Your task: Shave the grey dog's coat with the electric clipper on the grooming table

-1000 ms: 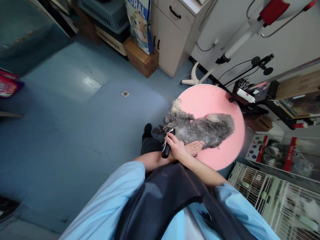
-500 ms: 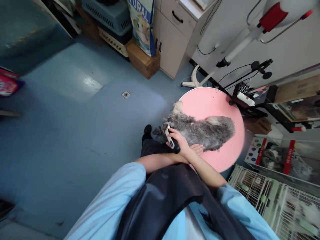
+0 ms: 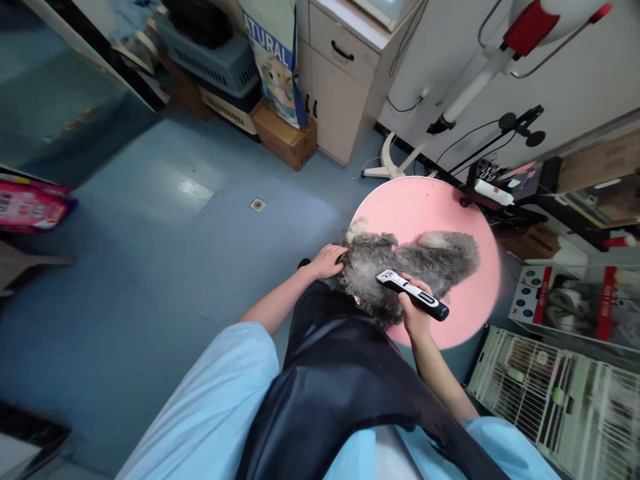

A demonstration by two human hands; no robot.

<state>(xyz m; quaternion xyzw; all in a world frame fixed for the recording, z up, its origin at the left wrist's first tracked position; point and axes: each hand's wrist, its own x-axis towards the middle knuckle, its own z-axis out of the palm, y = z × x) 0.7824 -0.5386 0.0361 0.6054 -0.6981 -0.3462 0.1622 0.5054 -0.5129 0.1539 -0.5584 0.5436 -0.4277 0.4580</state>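
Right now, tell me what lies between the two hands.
In the head view, part of the grey dog lies between the left hand and the right hand, with the front of the hair clipper over it.

- A pet-grooming room, by its fittings
- Furry animal [image 3: 361, 270] on a round pink table [image 3: 400, 203], clippers [image 3: 421, 298] against its coat
- Scissors [image 3: 490, 172] beside the table
- Carriers [image 3: 205, 60] stacked near a cabinet [image 3: 337, 93]
- Bag [image 3: 273, 60] with an animal picture
- Barred cages [image 3: 520, 377] at lower right
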